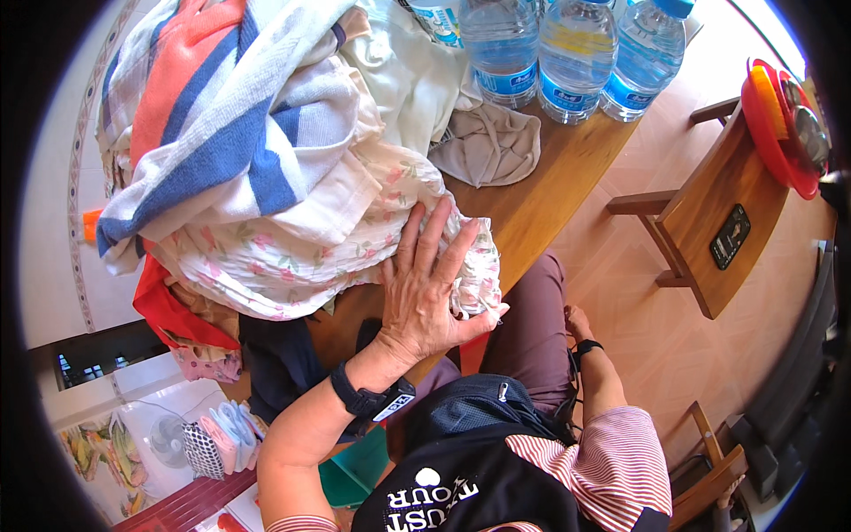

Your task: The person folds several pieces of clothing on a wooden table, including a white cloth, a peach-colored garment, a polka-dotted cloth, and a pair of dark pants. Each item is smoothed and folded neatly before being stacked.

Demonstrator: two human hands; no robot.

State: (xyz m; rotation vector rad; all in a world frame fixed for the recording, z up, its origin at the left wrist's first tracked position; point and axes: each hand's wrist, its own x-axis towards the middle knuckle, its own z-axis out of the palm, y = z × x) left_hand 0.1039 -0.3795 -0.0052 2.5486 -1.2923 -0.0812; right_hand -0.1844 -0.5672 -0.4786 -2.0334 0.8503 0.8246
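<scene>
My left hand (425, 286) lies across a white garment with a pink floral print (279, 259). Its fingers are spread over the cloth, and the gathered end sits between thumb and index finger. That garment is part of a heap on the wooden table; a blue, white and coral striped towel (199, 173) lies over it. Beside my right thigh, away from the table, my right hand (578, 322) hangs low. It is small and partly hidden, so its fingers cannot be made out.
A beige cloth cap-like item (495, 143) lies near several water bottles (577, 66) on the wooden table (532, 219). On the right, a wooden bench (705, 226) bears a phone (730, 236) and red basins (764, 133). A green bin (352, 469) stands below.
</scene>
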